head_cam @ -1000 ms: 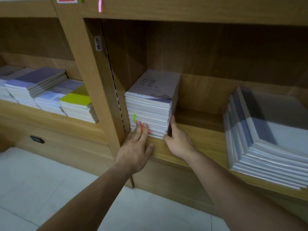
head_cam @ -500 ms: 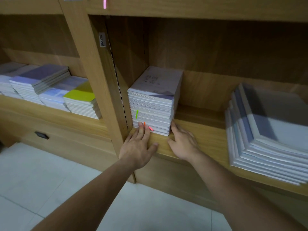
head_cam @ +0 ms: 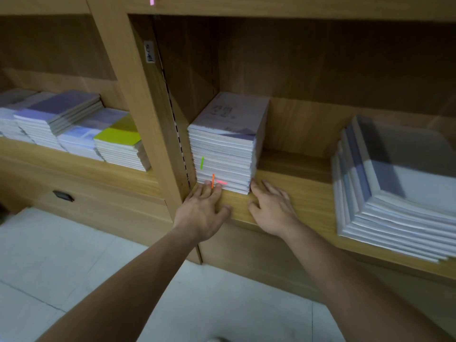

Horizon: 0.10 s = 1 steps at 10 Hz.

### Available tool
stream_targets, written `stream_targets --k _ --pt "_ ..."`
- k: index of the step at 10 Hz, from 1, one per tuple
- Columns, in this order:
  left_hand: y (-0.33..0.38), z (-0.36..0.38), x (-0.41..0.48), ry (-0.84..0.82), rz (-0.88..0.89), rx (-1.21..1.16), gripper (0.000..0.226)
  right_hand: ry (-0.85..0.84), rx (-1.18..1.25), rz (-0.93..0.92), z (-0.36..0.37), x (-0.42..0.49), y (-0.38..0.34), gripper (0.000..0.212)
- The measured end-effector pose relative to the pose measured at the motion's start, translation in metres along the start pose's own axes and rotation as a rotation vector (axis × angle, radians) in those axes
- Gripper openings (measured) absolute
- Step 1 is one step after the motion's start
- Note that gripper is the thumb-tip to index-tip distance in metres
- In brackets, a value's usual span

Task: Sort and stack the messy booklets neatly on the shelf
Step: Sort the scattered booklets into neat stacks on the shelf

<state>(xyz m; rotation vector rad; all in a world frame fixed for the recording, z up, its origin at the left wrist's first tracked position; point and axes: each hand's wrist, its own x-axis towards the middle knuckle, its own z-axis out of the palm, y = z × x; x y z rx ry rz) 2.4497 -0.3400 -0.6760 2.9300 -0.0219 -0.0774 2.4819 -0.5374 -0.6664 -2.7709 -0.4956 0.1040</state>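
Booklet stack (head_cam: 225, 154) sits against the divider (head_cam: 138, 95) — my left hand (head_cam: 204, 211), fingers straight, presses its front edge; my right hand (head_cam: 271, 209) lies flat at its corner, squaring it, holding nothing.

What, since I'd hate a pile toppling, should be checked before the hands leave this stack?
1. Stack tight against the divider: ok.
2. Stack's front edges level: ok, with small steps near the top.
3. Left hand free, fingertips only touching the stack's base: ok.
4. Right hand free, flat on the shelf board beside the stack: ok.
5. Pile on the right squared: not ok, it is fanned out in steps.
6. Stack's back edge aligned: cannot tell, it is hidden.
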Motion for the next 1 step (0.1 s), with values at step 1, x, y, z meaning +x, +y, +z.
stream_targets --k 1 --pt "0.0018 -0.0133 -0.0064 -0.091 -0.02 0.024 0.07 -0.048 0.023 0.02 -0.0038 -0.0079 -0.0021 0.064"
